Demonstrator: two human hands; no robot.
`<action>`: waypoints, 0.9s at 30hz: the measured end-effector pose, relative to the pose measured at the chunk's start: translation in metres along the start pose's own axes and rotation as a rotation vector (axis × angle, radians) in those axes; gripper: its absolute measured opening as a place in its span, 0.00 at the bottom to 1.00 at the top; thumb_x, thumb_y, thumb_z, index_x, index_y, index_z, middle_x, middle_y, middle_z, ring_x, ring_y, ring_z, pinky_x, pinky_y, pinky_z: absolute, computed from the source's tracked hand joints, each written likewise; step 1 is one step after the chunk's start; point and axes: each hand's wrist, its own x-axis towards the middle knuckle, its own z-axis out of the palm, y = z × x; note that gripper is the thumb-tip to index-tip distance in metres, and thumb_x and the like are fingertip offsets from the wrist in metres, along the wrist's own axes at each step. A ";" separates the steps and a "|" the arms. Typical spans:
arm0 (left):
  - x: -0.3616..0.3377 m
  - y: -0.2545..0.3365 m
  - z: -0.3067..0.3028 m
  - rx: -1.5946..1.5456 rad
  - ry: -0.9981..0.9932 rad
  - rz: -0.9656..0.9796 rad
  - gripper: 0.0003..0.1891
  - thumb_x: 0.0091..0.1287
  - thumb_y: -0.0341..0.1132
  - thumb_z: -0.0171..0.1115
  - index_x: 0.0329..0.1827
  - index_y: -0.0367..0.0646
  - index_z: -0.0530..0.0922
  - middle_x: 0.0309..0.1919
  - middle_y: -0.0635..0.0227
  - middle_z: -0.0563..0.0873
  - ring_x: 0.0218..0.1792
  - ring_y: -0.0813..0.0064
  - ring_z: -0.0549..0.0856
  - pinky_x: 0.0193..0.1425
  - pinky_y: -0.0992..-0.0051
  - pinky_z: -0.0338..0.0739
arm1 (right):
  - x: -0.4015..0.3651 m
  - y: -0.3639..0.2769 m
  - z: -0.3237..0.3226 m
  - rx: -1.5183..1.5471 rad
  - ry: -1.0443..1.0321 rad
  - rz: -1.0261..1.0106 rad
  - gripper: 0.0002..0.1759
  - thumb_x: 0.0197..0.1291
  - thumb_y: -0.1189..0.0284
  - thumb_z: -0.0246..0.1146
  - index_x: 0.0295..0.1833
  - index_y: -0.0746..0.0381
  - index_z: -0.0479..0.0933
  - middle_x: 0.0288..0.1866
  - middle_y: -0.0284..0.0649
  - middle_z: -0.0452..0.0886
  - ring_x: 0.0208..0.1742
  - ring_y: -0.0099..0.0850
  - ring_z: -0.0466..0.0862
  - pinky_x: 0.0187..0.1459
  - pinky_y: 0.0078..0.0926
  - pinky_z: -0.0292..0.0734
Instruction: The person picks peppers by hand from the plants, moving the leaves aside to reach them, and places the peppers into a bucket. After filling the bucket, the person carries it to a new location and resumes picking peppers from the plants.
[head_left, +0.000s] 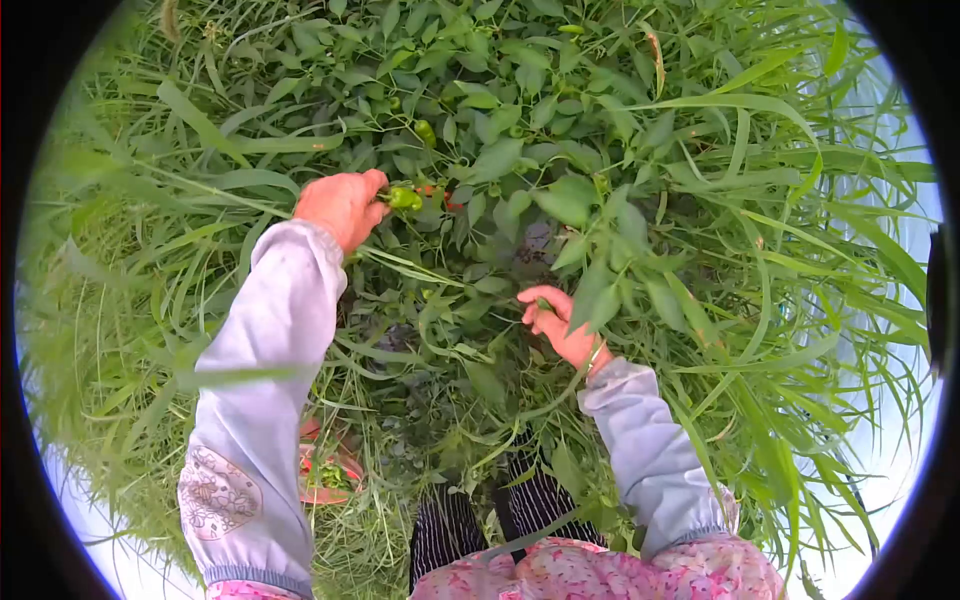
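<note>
My left hand (pixel 345 205) reaches into the pepper plant (pixel 495 160), its thumb and fingers pinched at a light green pepper (pixel 404 198). Just beyond that pepper are small patches of red (pixel 455 203) among the leaves, partly hidden. Another green pepper (pixel 425 133) hangs slightly higher up. Lower and to the right, my right hand (pixel 563 328) is closed, with a small green pepper (pixel 543 303) showing between thumb and forefinger; leaves cover part of this hand.
A red container (pixel 345 492) holding green peppers rests in the grass by my left forearm. Long grass blades (pixel 780 200) crowd both sides and cross over my arms. My legs in striped trousers (pixel 447 530) are at the bottom.
</note>
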 end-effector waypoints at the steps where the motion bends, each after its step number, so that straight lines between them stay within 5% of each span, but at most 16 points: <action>1: 0.004 0.001 -0.003 0.044 -0.010 0.046 0.17 0.57 0.37 0.60 0.50 0.45 0.75 0.37 0.55 0.83 0.42 0.52 0.80 0.47 0.60 0.74 | 0.013 -0.006 0.000 -0.021 -0.024 -0.086 0.11 0.54 0.82 0.55 0.44 0.64 0.74 0.30 0.35 0.77 0.30 0.21 0.77 0.31 0.19 0.73; 2: 0.007 0.002 -0.005 0.038 -0.014 0.042 0.17 0.57 0.37 0.60 0.49 0.45 0.75 0.37 0.54 0.83 0.41 0.52 0.80 0.47 0.60 0.74 | 0.028 -0.005 0.000 -0.150 -0.007 -0.168 0.13 0.53 0.83 0.55 0.45 0.65 0.73 0.28 0.35 0.76 0.30 0.22 0.77 0.30 0.21 0.73; 4: 0.006 0.005 -0.002 0.022 -0.041 0.042 0.16 0.57 0.37 0.60 0.49 0.45 0.76 0.37 0.54 0.83 0.41 0.52 0.80 0.46 0.61 0.74 | 0.048 -0.012 -0.003 0.208 -0.090 -0.059 0.12 0.59 0.79 0.53 0.47 0.60 0.76 0.32 0.31 0.75 0.32 0.19 0.72 0.36 0.16 0.70; 7: -0.005 0.003 0.012 -0.072 -0.020 0.035 0.17 0.57 0.37 0.62 0.49 0.47 0.75 0.36 0.53 0.82 0.41 0.52 0.80 0.45 0.62 0.74 | 0.062 -0.040 0.011 -0.361 -0.059 0.093 0.10 0.58 0.75 0.57 0.46 0.59 0.77 0.31 0.30 0.76 0.33 0.19 0.72 0.35 0.17 0.69; 9: -0.018 0.005 0.019 -0.126 -0.035 -0.017 0.18 0.56 0.38 0.64 0.50 0.47 0.75 0.38 0.53 0.82 0.42 0.53 0.80 0.46 0.63 0.74 | 0.085 0.022 0.012 -0.082 -0.178 -0.082 0.11 0.56 0.71 0.59 0.45 0.58 0.77 0.31 0.30 0.77 0.33 0.21 0.73 0.35 0.21 0.70; 13: -0.035 0.015 0.033 -0.279 0.018 -0.116 0.20 0.55 0.37 0.65 0.51 0.46 0.74 0.41 0.54 0.82 0.44 0.55 0.80 0.48 0.67 0.74 | 0.114 0.017 0.022 -0.586 -0.109 0.253 0.18 0.53 0.62 0.59 0.47 0.58 0.77 0.33 0.43 0.80 0.35 0.36 0.79 0.40 0.31 0.73; 15: -0.042 0.016 0.042 -0.380 0.123 -0.052 0.21 0.55 0.35 0.65 0.52 0.45 0.74 0.42 0.56 0.82 0.44 0.58 0.81 0.49 0.69 0.74 | 0.122 0.028 0.033 -0.867 -0.005 -0.189 0.20 0.53 0.58 0.56 0.49 0.56 0.76 0.36 0.50 0.80 0.38 0.43 0.80 0.44 0.32 0.74; 18: -0.042 0.010 0.062 -0.583 0.226 0.071 0.25 0.53 0.32 0.66 0.56 0.44 0.72 0.48 0.59 0.81 0.48 0.63 0.80 0.54 0.72 0.72 | 0.145 0.022 0.057 -0.906 -0.039 -0.005 0.24 0.52 0.58 0.56 0.51 0.61 0.75 0.36 0.50 0.80 0.37 0.45 0.80 0.43 0.34 0.74; 22: -0.060 0.002 0.064 -0.711 0.416 0.154 0.36 0.50 0.30 0.67 0.65 0.46 0.63 0.59 0.56 0.72 0.60 0.60 0.71 0.62 0.70 0.65 | 0.158 0.005 0.070 -0.571 -0.252 0.310 0.20 0.51 0.56 0.63 0.36 0.63 0.74 0.30 0.38 0.76 0.26 0.29 0.75 0.33 0.29 0.73; 23: -0.065 -0.005 0.068 -0.710 0.465 0.104 0.38 0.49 0.30 0.68 0.66 0.46 0.61 0.60 0.56 0.70 0.61 0.60 0.70 0.63 0.70 0.64 | 0.154 0.011 0.073 -0.195 -0.148 0.368 0.16 0.52 0.58 0.64 0.38 0.58 0.74 0.27 0.31 0.74 0.27 0.25 0.73 0.32 0.29 0.70; 27: -0.091 -0.027 0.099 -0.740 0.433 -0.093 0.44 0.47 0.28 0.69 0.68 0.45 0.55 0.62 0.51 0.66 0.63 0.58 0.67 0.66 0.69 0.62 | 0.141 -0.020 0.048 0.660 -0.430 0.314 0.13 0.56 0.60 0.62 0.42 0.53 0.71 0.27 0.26 0.71 0.24 0.21 0.69 0.28 0.26 0.66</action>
